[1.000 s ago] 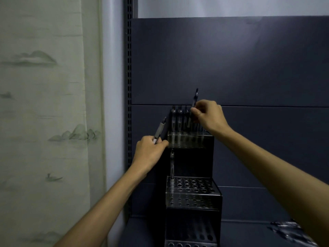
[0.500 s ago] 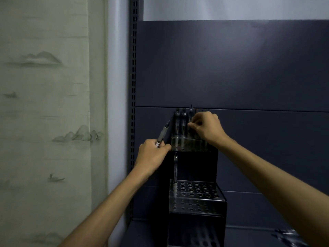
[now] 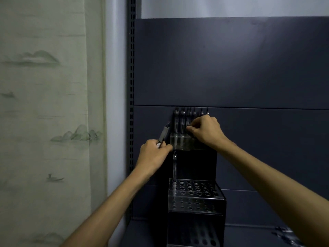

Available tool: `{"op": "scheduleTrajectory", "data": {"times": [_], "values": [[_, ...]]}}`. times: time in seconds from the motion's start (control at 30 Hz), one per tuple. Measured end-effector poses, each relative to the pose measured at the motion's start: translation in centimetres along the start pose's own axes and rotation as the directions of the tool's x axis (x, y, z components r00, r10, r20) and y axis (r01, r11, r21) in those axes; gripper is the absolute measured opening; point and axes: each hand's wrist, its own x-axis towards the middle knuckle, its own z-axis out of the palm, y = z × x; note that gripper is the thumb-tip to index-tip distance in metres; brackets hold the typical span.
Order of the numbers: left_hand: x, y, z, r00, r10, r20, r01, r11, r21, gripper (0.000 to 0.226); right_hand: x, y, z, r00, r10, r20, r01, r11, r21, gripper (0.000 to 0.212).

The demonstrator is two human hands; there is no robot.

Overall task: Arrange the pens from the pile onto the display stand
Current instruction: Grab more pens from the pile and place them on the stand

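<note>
A tiered black display stand (image 3: 195, 196) with clear perforated trays stands against the dark shelf back. Several pens (image 3: 182, 120) stand upright in its top tier. My right hand (image 3: 204, 132) is at that top tier, its fingers pinching a pen that sits low in a hole, mostly hidden by the hand. My left hand (image 3: 153, 154) grips a grey pen (image 3: 162, 134) that points up and to the right, just left of the top tier. One pen (image 3: 174, 168) stands alone in the middle tier's back left hole. The pile of pens (image 3: 284, 232) lies at the lower right on the shelf.
A slotted metal upright (image 3: 131, 86) runs along the shelf's left edge. A pale curtain (image 3: 44, 104) with painted hills hangs to the left. The dark back panel (image 3: 231, 65) rises behind the stand.
My right hand has lowered its pen from above the row down into the top tier. My left hand has stayed in place with its grey pen.
</note>
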Motion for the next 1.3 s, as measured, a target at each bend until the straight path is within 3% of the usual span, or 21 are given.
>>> {"op": "scheduleTrajectory", "data": {"times": [0.2,0.3,0.33,0.4,0.47,0.57,0.77,0.9,1.03,1.1,1.2,1.3], "values": [[0.2,0.3,-0.1,0.996,-0.056,0.063,0.06,0.996,-0.066,0.044,-0.4,-0.4,-0.8,0.997,-0.062,-0.048,0.059,0.996,-0.064,0.017],[0.4,0.6,-0.2,0.993,-0.078,0.085,0.086,0.992,-0.091,0.042,-1.6,-2.2,-1.8,0.976,-0.138,-0.166,0.158,0.981,0.114,0.007],[0.5,0.7,-0.2,0.993,-0.078,0.086,0.086,0.992,-0.096,0.041,-1.8,-2.8,-1.9,0.982,-0.138,-0.127,0.165,0.959,0.23,0.01],[0.6,1.2,0.0,0.994,-0.072,0.085,0.079,0.993,-0.089,0.035,-2.3,-4.1,-1.9,0.984,-0.147,0.096,0.085,0.878,0.471,0.02],[0.4,1.7,0.2,0.992,-0.072,0.104,0.082,0.992,-0.1,0.027,-2.6,-4.8,-1.6,0.945,-0.193,0.265,0.015,0.832,0.554,0.019],[0.3,2.0,0.3,0.988,-0.081,0.135,0.104,0.978,-0.179,0.027,-2.8,-5.0,-1.8,0.927,-0.23,0.298,0.013,0.811,0.585,0.013],[0.7,1.7,-0.5,0.997,-0.071,0.035,0.073,0.995,-0.062,0.032,-1.9,-3.6,-2.7,0.977,-0.01,0.212,-0.14,0.72,0.68,0.014],[0.6,1.7,-0.4,0.998,-0.036,-0.044,0.038,0.999,0.037,0.023,-2.0,-2.6,-4.4,0.915,-0.089,0.393,-0.135,0.852,0.506,0.007],[0.5,1.8,0.0,0.996,0.01,-0.084,0.002,0.989,0.146,0.02,-2.2,-2.9,-4.7,0.891,-0.137,0.434,-0.024,0.938,0.345,0.01],[0.7,1.8,0.2,0.997,0.023,-0.078,-0.008,0.981,0.191,0.019,-2.1,-3.3,-4.6,0.885,-0.193,0.424,0.105,0.97,0.221,0.012],[1.0,1.7,0.4,0.997,0.019,-0.078,-0.003,0.978,0.21,0.018,-2.0,-3.8,-4.6,0.87,-0.318,0.376,0.363,0.93,-0.053,0.013],[1.1,1.9,0.5,0.995,0.031,-0.092,-0.011,0.979,0.206,0.02,-2.3,-4.2,-4.2,0.865,-0.379,0.33,0.45,0.876,-0.172,0.015]]}}
